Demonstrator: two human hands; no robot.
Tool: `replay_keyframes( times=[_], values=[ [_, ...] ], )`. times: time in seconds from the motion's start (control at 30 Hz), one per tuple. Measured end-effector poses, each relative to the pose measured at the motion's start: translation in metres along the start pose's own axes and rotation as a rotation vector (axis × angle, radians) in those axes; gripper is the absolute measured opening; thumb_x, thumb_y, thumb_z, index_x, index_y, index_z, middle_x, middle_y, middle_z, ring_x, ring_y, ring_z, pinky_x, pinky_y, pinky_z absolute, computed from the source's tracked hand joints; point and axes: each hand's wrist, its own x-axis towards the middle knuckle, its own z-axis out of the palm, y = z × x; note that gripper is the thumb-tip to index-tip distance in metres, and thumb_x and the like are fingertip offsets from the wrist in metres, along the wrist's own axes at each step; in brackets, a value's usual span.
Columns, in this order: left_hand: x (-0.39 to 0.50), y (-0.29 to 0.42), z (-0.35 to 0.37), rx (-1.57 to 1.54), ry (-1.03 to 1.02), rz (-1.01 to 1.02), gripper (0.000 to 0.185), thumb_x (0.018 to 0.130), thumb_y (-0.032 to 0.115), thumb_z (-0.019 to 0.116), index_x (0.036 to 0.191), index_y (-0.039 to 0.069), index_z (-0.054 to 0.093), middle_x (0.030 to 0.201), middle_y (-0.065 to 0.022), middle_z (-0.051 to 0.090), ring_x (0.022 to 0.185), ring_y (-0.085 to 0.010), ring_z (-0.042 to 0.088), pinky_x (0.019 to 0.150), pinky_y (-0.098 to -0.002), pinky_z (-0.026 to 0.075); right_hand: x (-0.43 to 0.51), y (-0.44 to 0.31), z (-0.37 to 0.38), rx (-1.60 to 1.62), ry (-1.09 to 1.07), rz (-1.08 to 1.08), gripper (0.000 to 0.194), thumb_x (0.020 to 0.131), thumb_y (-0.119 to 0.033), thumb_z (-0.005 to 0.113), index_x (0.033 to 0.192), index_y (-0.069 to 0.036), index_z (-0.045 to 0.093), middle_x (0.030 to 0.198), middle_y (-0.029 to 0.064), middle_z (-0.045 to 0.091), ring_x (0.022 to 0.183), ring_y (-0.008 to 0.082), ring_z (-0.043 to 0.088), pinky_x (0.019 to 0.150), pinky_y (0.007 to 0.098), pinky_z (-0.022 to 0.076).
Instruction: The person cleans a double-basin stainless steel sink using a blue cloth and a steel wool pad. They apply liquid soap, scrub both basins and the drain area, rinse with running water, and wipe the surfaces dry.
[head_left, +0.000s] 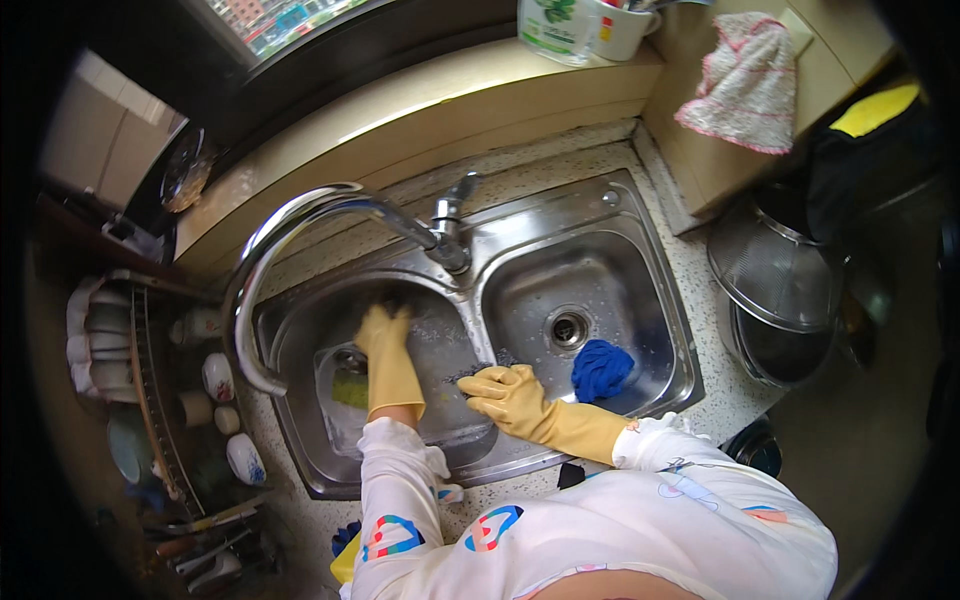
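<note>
Both hands wear yellow rubber gloves. My left hand (386, 337) is blurred over the left basin of a steel double sink (292, 450), its fingers towards the basin's back; what it touches I cannot tell. Beneath and beside it sits a clear plastic container (337, 427) with something green (350, 390) in it. My right hand (506, 394) is closed on a dark metal mesh scourer (469, 371) at the divider between the basins. A crumpled blue cloth (602, 370) lies in the right basin, near the drain (568, 328). The chrome faucet (251, 300) arches over the left side.
A dish rack (150, 382) with bowls and cups stands at the left. Metal strainers (772, 262) and a pot (784, 345) are at the right. A bottle (556, 30) and a white mug (624, 34) stand on the ledge; a cloth (750, 82) hangs on the wall.
</note>
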Motion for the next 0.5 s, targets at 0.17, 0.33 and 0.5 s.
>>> replay_keyframes(
  times=[0.17,0.33,0.5],
  values=[
    [-0.003,0.006,0.021,-0.087,-0.055,-0.076,0.092,0.084,0.049,0.085,0.160,0.011,0.050,0.146,-0.0244,0.068,0.135,-0.0436,0.066,0.114,-0.0502,0.052,-0.002,-0.003,0.002,0.005,0.056,-0.011,0.010,0.080,-0.016,0.071,0.090,-0.017,0.072,0.128,-0.0053,0.072,0.108,0.0177,0.071,0.074,0.0379,0.0533],
    [-0.030,-0.010,0.035,-1.233,-0.034,-0.067,0.064,0.093,0.042,0.082,0.144,0.009,0.061,0.130,-0.0181,0.074,0.118,-0.0390,0.072,0.101,-0.0540,0.060,-0.001,-0.006,0.002,0.018,-0.004,-0.015,0.010,0.081,-0.017,0.071,0.091,-0.016,0.074,0.126,-0.0037,0.074,0.109,0.0191,0.072,0.074,0.0398,0.0562],
    [-0.084,-0.017,0.003,-2.118,-0.490,-0.230,0.069,0.100,0.062,0.069,0.131,0.001,0.064,0.115,-0.0250,0.076,0.094,-0.0407,0.077,0.085,-0.0583,0.068,0.002,0.002,0.006,0.038,0.081,-0.066,0.016,0.078,-0.016,0.069,0.093,-0.016,0.076,0.123,-0.0022,0.076,0.100,0.0210,0.075,0.070,0.0393,0.0583]
  ],
)
